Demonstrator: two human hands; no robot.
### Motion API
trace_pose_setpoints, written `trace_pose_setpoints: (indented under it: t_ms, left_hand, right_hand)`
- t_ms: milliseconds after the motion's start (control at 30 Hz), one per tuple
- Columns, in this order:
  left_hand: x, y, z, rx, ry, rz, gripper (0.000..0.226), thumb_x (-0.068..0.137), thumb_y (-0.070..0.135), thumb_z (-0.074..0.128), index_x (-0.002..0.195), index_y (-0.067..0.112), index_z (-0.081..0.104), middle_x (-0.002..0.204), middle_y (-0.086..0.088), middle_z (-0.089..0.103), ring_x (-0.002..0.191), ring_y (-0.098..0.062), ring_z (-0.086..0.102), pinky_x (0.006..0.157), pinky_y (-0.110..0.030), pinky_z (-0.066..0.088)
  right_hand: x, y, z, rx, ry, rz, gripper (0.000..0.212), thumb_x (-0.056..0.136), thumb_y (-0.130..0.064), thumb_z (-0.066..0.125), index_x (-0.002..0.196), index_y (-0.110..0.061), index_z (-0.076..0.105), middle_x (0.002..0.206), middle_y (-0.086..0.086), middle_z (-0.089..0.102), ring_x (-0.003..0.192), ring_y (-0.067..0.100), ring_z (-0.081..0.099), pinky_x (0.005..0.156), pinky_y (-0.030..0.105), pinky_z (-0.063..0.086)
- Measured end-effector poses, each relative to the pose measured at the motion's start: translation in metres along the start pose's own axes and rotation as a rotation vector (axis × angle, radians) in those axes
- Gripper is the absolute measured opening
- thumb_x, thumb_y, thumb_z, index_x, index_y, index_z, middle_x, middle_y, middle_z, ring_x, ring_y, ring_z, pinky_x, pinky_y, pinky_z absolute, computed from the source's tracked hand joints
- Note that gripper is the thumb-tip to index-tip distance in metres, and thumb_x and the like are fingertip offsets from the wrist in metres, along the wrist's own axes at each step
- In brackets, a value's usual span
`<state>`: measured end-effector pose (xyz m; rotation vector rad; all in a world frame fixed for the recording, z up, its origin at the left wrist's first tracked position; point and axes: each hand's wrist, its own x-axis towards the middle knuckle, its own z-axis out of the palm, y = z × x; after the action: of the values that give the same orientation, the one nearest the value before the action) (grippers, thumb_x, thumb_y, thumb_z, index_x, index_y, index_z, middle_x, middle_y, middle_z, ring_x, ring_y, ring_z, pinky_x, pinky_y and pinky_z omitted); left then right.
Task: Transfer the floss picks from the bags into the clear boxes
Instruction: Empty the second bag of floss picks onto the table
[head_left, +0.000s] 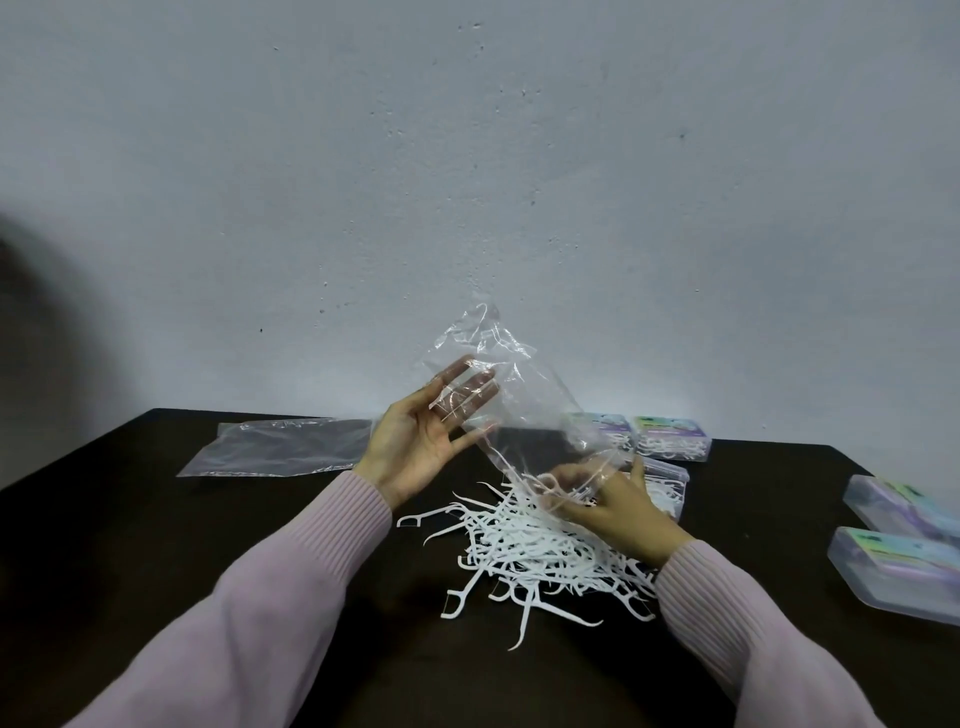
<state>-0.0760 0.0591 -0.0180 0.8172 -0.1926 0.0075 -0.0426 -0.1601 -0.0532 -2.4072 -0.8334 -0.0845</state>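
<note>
Both hands held a clear bag (511, 410) at frame centre: my left hand (415, 447) spread flat against it, my right hand (605, 501) pinching its mouth above the spilled floss picks (524, 551). They looked light, springy, tangled; I'd pinch handles. Clear boxes (675, 441) sat right.

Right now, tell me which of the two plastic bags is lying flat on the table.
The bag at far left lies flat and untouched. The other bag is held up between both hands, over the floss picks.

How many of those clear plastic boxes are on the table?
5: two at the far edge, one behind the right hand, two at the right edge. The bag may hide more.
</note>
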Motion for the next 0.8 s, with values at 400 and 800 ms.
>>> trace_pose_setpoints:
  t_ms: [400, 800]
  left_hand:
    - [0.0006, 0.0061, -0.0053, -0.015, 0.021, 0.032, 0.037, 0.098, 0.021, 0.034, 0.129, 0.014, 0.054, 0.126, -0.009, 0.062, 0.116, -0.021, 0.059, 0.090, -0.044, 0.052]
    - [0.0010, 0.0038, -0.0025, -0.053, 0.004, 0.030, 0.041, 0.088, 0.021, 0.043, 0.127, 0.013, 0.055, 0.124, -0.010, 0.063, 0.115, -0.022, 0.060, 0.091, -0.045, 0.051]
  right_hand:
    - [-0.0037, -0.0047, -0.0051, 0.116, 0.022, -0.008, 0.012, 0.088, -0.034, 0.058, 0.081, -0.042, 0.052, 0.092, -0.034, 0.051, 0.096, -0.008, 0.047, 0.112, 0.053, -0.014]
    - [-0.0057, -0.0083, -0.0001, 0.009, 0.049, -0.001, 0.019, 0.081, -0.040, 0.065, 0.094, -0.041, 0.051, 0.115, -0.014, 0.057, 0.113, 0.004, 0.050, 0.113, 0.051, -0.015]
